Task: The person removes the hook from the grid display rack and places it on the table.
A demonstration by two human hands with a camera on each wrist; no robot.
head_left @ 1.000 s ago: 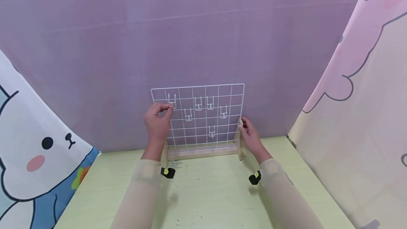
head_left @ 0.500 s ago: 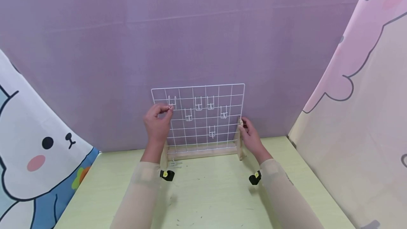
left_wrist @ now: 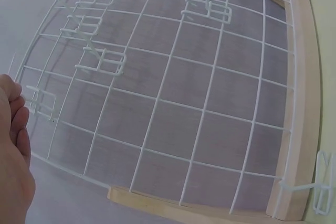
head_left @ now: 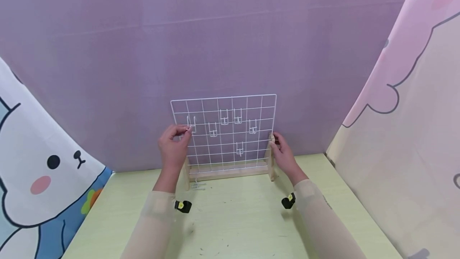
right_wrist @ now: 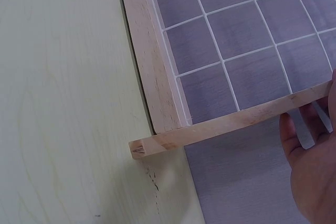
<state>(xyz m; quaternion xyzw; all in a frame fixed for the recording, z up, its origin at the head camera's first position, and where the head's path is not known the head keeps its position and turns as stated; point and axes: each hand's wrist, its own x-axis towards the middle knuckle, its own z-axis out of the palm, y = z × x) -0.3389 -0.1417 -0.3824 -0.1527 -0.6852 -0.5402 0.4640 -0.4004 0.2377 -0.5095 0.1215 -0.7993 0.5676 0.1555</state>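
Observation:
A white wire grid panel (head_left: 248, 96) stands upright in a wooden base (head_left: 230, 174) on the table. Near its upper left, my left hand (head_left: 172, 147) pinches a white wire hook (head_left: 194, 125) between thumb and fingers, up against the grid. In the left wrist view that hook's frame (left_wrist: 44, 103) lies over the wires; whether it has caught on one I cannot tell. Low on the panel's right side, my right hand (head_left: 284, 157) grips the wooden post (head_left: 270, 165). The right wrist view shows those fingers around the post's edge (right_wrist: 220, 124), partly cut off by the frame.
Several more hooks, one of them the lowest hook (head_left: 239, 148), hang across the grid's middle and right. A loose hook (head_left: 197, 186) lies on the pale table (head_left: 233, 219) by the base's left foot. A purple cloth backdrop (head_left: 230, 51) rises behind.
My left hand has moved down and slightly left, carrying the pinched hook from the upper row to about one row lower. The right hand stays on the post.

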